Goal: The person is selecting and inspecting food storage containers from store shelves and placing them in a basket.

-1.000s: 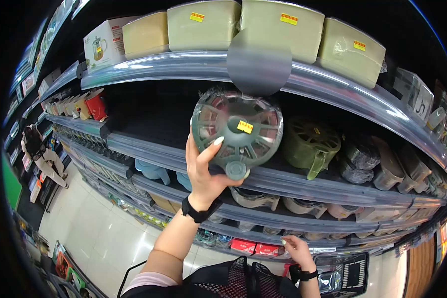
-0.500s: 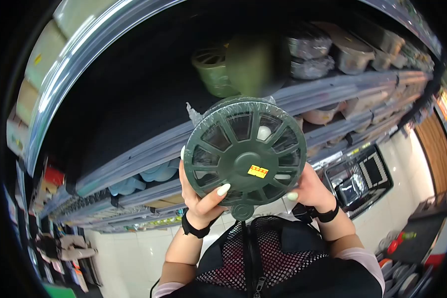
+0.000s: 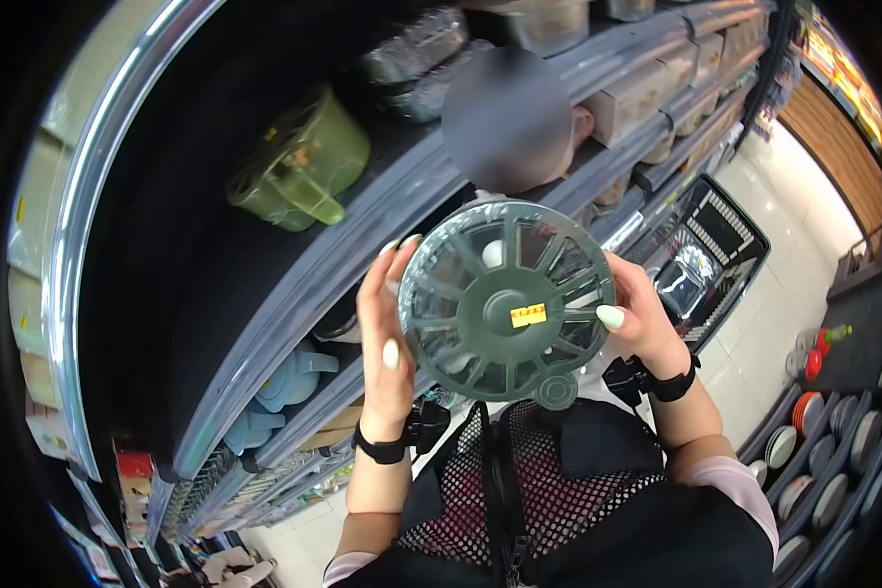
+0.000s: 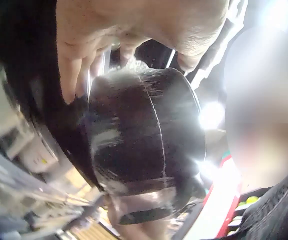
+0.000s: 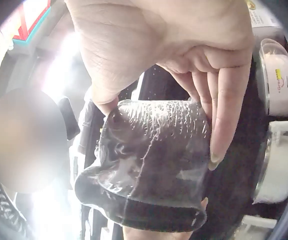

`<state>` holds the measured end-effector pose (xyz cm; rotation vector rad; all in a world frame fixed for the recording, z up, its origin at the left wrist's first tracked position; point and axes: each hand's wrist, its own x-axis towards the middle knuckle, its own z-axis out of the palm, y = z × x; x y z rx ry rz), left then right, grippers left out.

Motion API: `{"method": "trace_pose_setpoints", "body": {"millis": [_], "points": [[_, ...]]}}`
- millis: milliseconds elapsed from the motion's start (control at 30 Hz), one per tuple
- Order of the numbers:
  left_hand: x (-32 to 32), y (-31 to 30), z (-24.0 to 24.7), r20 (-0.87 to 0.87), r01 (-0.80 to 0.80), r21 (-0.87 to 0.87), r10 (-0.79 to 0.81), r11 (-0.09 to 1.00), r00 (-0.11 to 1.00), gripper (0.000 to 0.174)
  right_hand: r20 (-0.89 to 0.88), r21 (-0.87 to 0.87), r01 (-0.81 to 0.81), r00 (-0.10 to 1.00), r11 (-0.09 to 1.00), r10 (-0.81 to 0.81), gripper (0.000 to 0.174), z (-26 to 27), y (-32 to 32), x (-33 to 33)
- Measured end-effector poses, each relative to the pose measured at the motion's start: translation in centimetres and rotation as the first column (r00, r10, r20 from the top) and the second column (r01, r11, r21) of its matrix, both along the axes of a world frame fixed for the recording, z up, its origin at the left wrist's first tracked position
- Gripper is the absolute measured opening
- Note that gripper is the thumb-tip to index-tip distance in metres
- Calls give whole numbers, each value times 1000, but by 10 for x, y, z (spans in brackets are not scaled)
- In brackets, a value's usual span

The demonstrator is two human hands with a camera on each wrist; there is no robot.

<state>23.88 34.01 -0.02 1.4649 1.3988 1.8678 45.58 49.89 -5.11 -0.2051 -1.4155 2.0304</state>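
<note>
A round dark green plastic container [image 3: 490, 304] in clear wrap is held up before my chest. Its spoked top has see-through windows, a yellow price sticker [image 3: 528, 315] and a small round tab [image 3: 557, 390]. My right hand [image 3: 645, 318] grips its right side, thumb over the spoked face and fingers behind. In the right wrist view, the wrapped side of the container [image 5: 159, 150] sits between that thumb and the fingers. My left hand [image 3: 386, 328] is at the left rim with fairly straight fingers. The left wrist view shows the container [image 4: 134, 125] just beyond the left palm.
A green handled container [image 3: 309, 162] stands on the dark shelf ahead. Lower down are light blue items [image 3: 294, 380] and shelf edges [image 3: 333, 284]. At right, a black shopping basket [image 3: 720, 260] is near the floor, and a rack of round pans [image 3: 821, 456] stands close by.
The container came off the shelf area toward my chest, and my right hand came up to grip it. My left hand has loosened at the rim. The view has swung right.
</note>
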Motion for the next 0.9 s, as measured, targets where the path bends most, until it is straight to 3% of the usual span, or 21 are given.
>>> {"method": "trace_pose_setpoints", "body": {"millis": [67,100,133,233,333,367,500,667,733,900], "points": [[3,4,-4,264,173,-217,-113,961,958,104,22,1,-25,999,1000,25,75,-5,2,7],[9,8,0,288,237,-223,-168,946,943,101,49,52,40,998,998,-42,70,-5,3,8],[11,12,2,290,248,-234,-176,940,941,101,-5,74,50,999,996,-49,61,-6,5,12],[14,21,2,216,269,-332,-205,904,955,94,93,48,68,993,996,-73,51,-6,8,28],[24,28,4,197,251,-368,-189,895,962,89,205,-46,136,971,990,-123,51,-9,4,35],[24,29,1,181,246,-373,-190,895,965,85,243,-7,223,946,975,-215,56,-25,3,35],[27,32,-1,208,244,-382,-174,892,962,81,303,53,251,918,967,-255,69,-28,0,36],[32,30,13,249,261,-444,-162,857,955,77,288,-8,234,932,972,-222,67,-35,2,32],[32,33,7,205,299,-270,-249,915,947,76,301,9,243,924,970,-234,65,-28,0,32],[29,31,5,207,304,-277,-253,912,945,79,266,95,222,934,970,-240,65,-22,-1,29]]}}
